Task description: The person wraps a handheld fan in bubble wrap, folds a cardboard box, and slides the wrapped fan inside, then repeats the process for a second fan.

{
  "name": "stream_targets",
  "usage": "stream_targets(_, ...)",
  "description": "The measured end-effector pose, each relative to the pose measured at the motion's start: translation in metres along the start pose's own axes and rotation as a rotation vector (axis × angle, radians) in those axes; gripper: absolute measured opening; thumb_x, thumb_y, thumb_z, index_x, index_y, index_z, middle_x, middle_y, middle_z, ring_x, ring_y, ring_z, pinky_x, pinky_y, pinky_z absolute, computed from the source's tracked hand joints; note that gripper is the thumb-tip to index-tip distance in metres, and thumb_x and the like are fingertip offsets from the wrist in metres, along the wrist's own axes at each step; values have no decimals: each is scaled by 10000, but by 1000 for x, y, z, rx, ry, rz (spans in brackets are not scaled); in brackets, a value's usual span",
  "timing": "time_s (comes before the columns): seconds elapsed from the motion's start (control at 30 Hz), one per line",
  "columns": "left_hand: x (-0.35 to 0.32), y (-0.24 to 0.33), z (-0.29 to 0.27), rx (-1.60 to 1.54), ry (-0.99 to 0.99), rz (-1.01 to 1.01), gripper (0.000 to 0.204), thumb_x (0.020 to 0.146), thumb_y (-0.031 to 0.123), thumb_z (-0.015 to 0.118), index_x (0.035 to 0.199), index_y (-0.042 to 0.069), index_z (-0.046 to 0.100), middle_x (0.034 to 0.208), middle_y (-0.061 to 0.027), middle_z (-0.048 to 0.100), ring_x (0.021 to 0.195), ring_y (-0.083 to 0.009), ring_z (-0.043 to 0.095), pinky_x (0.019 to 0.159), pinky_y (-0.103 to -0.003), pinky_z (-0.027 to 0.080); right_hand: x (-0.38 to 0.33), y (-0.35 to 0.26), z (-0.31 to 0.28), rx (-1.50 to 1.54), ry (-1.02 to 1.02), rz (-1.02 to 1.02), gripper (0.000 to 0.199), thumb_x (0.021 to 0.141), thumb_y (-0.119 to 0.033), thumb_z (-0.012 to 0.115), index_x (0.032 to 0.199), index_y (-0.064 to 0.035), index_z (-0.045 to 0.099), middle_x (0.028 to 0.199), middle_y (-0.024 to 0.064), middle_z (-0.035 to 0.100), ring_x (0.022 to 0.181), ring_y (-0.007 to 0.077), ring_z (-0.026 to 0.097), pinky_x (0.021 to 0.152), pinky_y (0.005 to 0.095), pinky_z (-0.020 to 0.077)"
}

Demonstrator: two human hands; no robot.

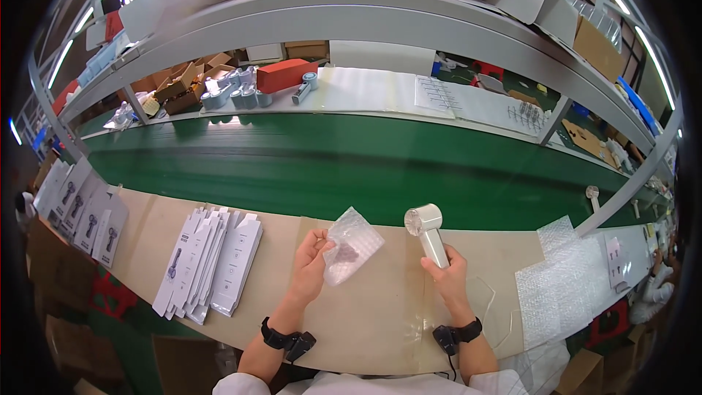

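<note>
A person's two bare hands work on the near side of a green belt (322, 161), well apart from each other. Both forearms reach up from the lower edge toward the belt, each with a black strap at the wrist. The left hand (310, 263) tips slightly rightward, thumb and fingers pinching the left edge of a clear bubble bag (353, 247), which slants up toward the belt. The right hand (449, 274) leans leftward, fingers wrapped round the lower handle of a pale handheld fan (430, 232); the fan's round head points up and left, overlapping the belt's near edge in this view. The bag and the fan are apart. Also on the belt's near side, flat white cartons (238, 263) lie in an overlapping pile left of the hands, and bubble wrap (556, 285) spreads to their right. Beyond the belt, a red box (284, 75) rests on a white ledge (365, 89).
</note>
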State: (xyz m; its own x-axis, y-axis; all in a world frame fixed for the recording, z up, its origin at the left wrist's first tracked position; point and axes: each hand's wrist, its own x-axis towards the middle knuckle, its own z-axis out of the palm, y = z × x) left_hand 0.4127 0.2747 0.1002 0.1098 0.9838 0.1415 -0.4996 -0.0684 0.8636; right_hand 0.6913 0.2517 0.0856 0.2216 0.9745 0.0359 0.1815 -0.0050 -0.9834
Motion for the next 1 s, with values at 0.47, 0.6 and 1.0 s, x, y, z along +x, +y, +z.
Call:
stream_targets(0.47, 27, -15, -59, 684, 674, 151, 205, 905, 15, 516, 1102, -18, 558, 1030, -99, 623, 906, -219, 626, 799, -345, 514, -9, -11, 1, 49, -23, 44, 414, 759, -162, 765, 1081, 61, 633, 894, 74, 659, 796, 128, 599, 703, 282, 481)
stream_targets(0.6, 8, -15, -30, 1107, 360, 395, 216, 856, 6, 567, 1070, -24, 563, 1036, -127, 609, 962, -264, 600, 812, -354, 489, -12, -14, 1, 47, -19, 27, 447, 753, -192, 765, 1097, 59, 631, 903, 50, 636, 783, 113, 570, 686, 267, 458)
stream_targets(1.0, -14, -46, 7, 1739, -257, 156, 282, 796, 153, 654, 1018, 0, 569, 980, -150, 592, 933, -332, 581, 802, -430, 448, -25, -16, 15, -58, -112, -27, 476, 752, -205, 776, 1134, 37, 629, 947, 87, 666, 836, 144, 615, 745, 297, 495)
